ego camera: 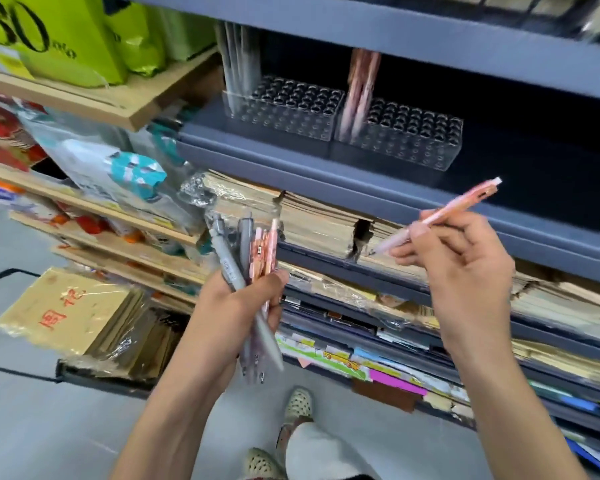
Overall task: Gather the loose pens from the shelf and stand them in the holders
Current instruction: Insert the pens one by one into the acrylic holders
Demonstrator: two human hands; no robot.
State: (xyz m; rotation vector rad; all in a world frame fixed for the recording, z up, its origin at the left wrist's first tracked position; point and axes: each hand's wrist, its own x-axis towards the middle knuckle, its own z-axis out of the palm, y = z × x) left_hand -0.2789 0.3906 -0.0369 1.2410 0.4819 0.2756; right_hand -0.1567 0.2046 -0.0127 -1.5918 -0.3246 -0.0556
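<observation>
Head view showed the left grip (243, 303) at the lower centre of the frame, clenched around a bundle of pens (224, 252). The pens were grey and pink, with their clip ends rising above the fist and their tips poking out below it. The right grip (465, 265), right of centre, pinched a single pink pen (465, 202) between thumb and fingers on the half nearer its tip. That pen slanted, with its clicker end toward the upper right and its tip toward the left. It was held in the air before the front edge of the dark blue shelf (361, 188), below and to the right of the holders and apart from them.

Two clear holders stood side by side on that shelf at the upper centre. The left holder (291, 109) had grey pens (238, 60) upright at its left end. The right holder (406, 136) had pink pens (361, 84) upright at its left end. Wrapped notebooks (326, 220) lay stacked on the shelves beneath.
</observation>
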